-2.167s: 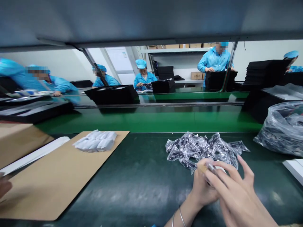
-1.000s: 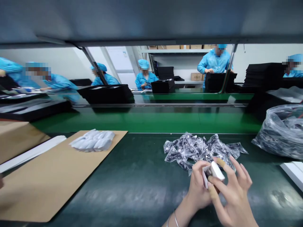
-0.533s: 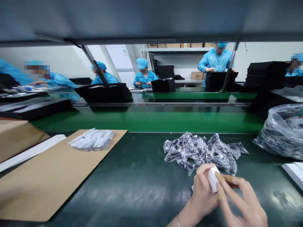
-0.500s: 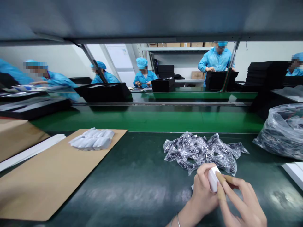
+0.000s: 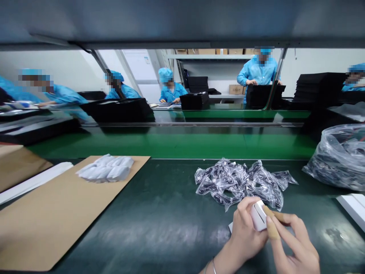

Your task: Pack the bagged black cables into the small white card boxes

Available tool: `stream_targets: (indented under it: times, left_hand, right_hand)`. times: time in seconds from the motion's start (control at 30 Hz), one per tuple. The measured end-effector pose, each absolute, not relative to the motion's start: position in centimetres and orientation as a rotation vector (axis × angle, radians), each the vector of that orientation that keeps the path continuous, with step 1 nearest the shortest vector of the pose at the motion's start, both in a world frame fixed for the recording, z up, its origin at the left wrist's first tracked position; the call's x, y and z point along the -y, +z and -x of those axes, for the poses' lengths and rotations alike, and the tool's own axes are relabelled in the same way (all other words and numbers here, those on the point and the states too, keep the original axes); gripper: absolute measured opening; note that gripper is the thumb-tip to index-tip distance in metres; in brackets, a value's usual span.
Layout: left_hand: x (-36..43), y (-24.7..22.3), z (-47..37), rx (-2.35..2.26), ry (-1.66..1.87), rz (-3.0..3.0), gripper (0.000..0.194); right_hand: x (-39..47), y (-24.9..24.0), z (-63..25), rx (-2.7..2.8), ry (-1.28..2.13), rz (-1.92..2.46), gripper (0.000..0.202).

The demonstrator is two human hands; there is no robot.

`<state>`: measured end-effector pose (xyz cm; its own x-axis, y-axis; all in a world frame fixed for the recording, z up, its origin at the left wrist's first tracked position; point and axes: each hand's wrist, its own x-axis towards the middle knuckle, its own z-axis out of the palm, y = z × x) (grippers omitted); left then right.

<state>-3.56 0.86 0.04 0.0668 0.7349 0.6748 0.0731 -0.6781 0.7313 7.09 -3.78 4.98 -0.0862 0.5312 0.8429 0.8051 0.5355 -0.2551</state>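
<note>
Item: small white box, held low over the dark green bench, just before the heap of clear-bagged parts. Left hand curled round it; right hand pinching its right end, taped fingertips touching. Long axis runs away from the person.

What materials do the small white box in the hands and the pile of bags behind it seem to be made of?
small white box: probably matte paperboard, with sharp folded edges and no shine. pile of bags: thin clear plastic film, crinkled and glinting, dark contents showing through.
</note>
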Motion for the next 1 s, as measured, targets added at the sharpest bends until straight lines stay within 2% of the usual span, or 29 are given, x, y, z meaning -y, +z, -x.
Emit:
stream_targets:
  times: [0.13,0.4,0.57,0.63,0.7,0.77,0.87,0.93,1.0]
  left_hand:
    - [-0.9,-0.1,3.6,-0.796,1.635,-1.821,0.051]
    - [-0.3,-0.8,3.6,-1.016,1.698,-1.933,0.053]
    - [-0.4,-0.6,3.6,-0.804,1.735,-2.1,0.051]
    - [-0.4,-0.6,3.7,-0.718,1.685,-2.201,0.054]
    - [-0.2,-0.8,3.7,-0.675,1.584,-2.306,0.055]
    - [-0.1,-1.0,3.6,-0.592,1.444,-2.378,0.055]
    - [0.1,-1.7,4.1,-0.514,1.303,-2.449,0.056]
    - [0.2,-2.5,5.3,-0.572,1.297,-2.49,0.053]
    - [0.2,-3.6,7.3,-0.705,1.28,-2.5,0.049]
  right_hand:
    - [3.7,4.8,-7.0,1.739,-0.314,1.089,0.025]
    - [4.5,6.4,-6.5,1.985,-0.731,1.114,0.012]
    - [4.8,8.2,-7.6,2.012,-0.524,1.064,0.015]
    - [5.1,7.4,-8.3,1.889,-0.462,1.153,0.013]
    - [5.5,5.5,-9.3,1.764,-0.359,1.343,0.022]
    - [5.9,3.2,-10.9,1.712,-0.098,1.535,0.037]
    - [6.8,1.1,-14.8,1.585,0.342,1.643,0.04]
    - [7.6,0.6,-18.6,1.421,0.348,1.653,0.041]
    - [8.6,0.3,-23.0,1.287,0.094,1.682,0.041]
